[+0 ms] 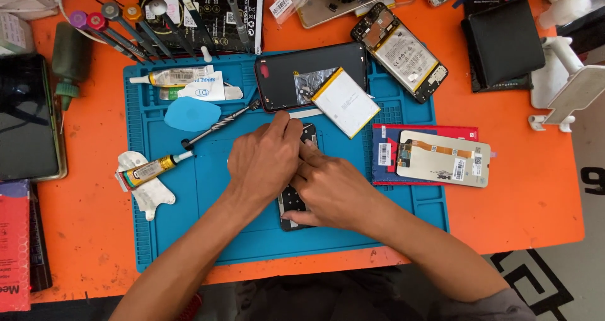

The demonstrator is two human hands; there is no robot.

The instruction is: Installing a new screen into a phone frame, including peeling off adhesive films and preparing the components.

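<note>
My orange table (523, 189), blue work mat (189, 233) spread across it, dark tablet (25, 116) at my left, black wallet (504, 40) far right, white stand (561, 88) beside it

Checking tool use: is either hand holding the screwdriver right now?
No: the screwdriver lies on the blue mat, while both hands press the phone.

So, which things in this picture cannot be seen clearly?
- Phone, head view: mostly covered by the left hand and right hand; what the fingers do on it is hidden.
- Red box, head view: cut off by the left edge.
- Black cloth, head view: cut off by the bottom edge.
</note>
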